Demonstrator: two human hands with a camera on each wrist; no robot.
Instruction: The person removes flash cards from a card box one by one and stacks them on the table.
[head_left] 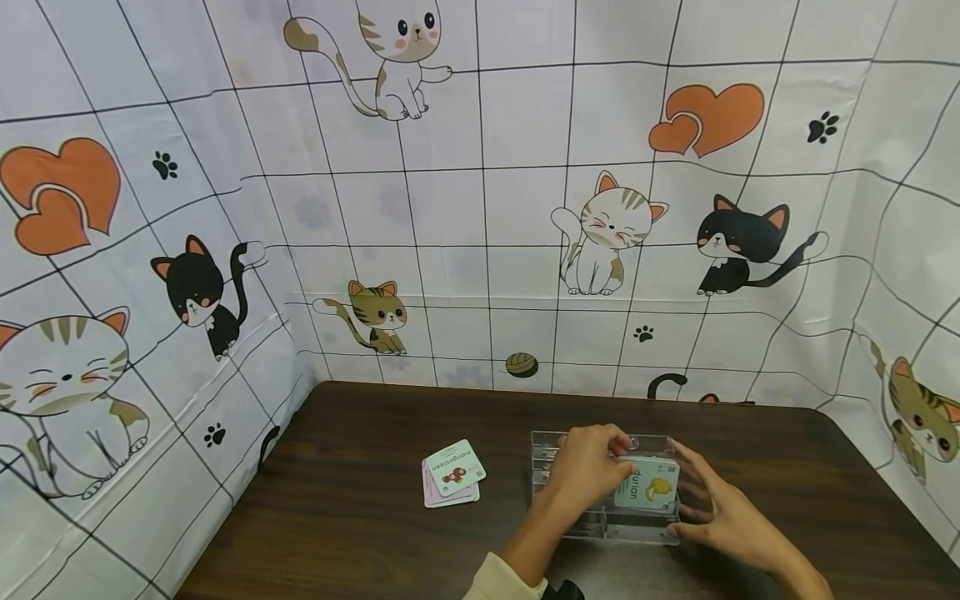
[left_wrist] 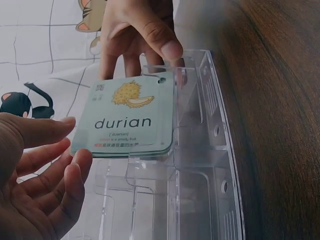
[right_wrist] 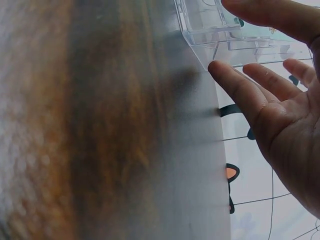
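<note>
A stack of green flash cards (left_wrist: 122, 110) with a durian picture on top sits in the right part of a clear plastic box (head_left: 641, 529). My left hand (head_left: 588, 467) is over the box at the cards' left edge. In the left wrist view, that left hand (left_wrist: 37, 175) has its thumb and fingers apart around a card corner; firm contact cannot be told. At the box's right end is my right hand (head_left: 727, 517), thumb near the front corner and fingers along the side. The right wrist view shows this hand (right_wrist: 285, 110) with fingers spread and nearly straight.
A small pile of cards, a mangosteen card (head_left: 456, 468) on top, lies left of the box. Dark wood-grain table (head_left: 337, 500) supports everything. A white sheet (head_left: 450, 217) with cats and grid lines hangs behind and at both sides.
</note>
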